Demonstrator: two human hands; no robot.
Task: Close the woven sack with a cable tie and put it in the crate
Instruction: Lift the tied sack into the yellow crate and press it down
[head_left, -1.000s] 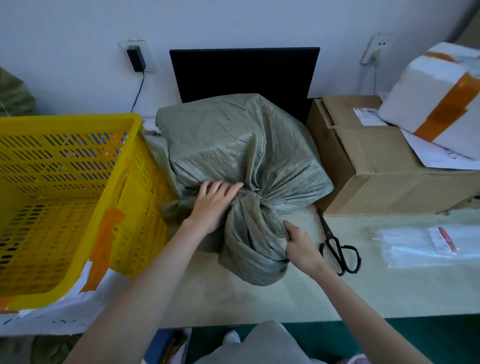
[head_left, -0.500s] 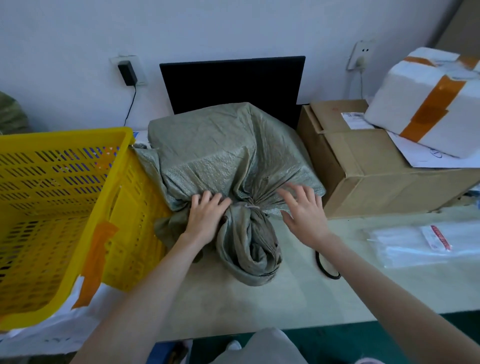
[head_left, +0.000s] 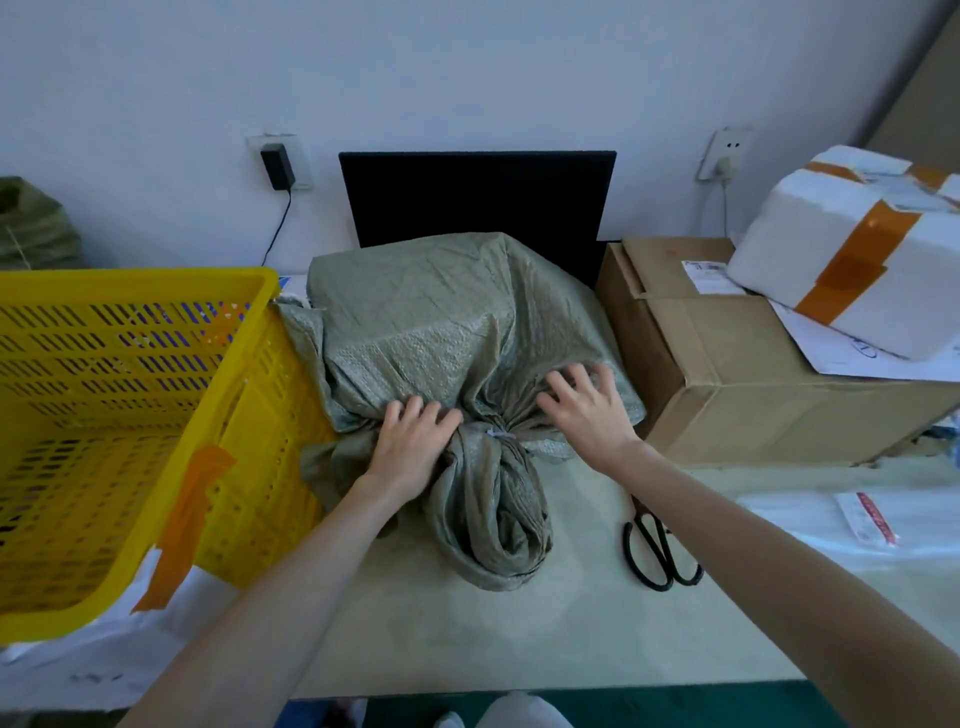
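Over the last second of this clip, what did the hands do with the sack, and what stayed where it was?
The right hand left the bunched tail of the woven sack, beside the scissors, and moved up onto the sack's right shoulder, fingers spread. The left hand stayed pressed beside the tied neck. The sack, the yellow crate, the scissors and the cardboard box did not move; the sack is not yet in the crate.

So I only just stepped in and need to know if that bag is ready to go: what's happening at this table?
A person has both hands on a grey-green woven sack lying on the pale tabletop. The left hand and right hand rest on either side of its gathered neck, where a pale cable tie seems already cinched. The sack isn't yet in the yellow slotted plastic crate beside it. Black-handled scissors lie near the right forearm.
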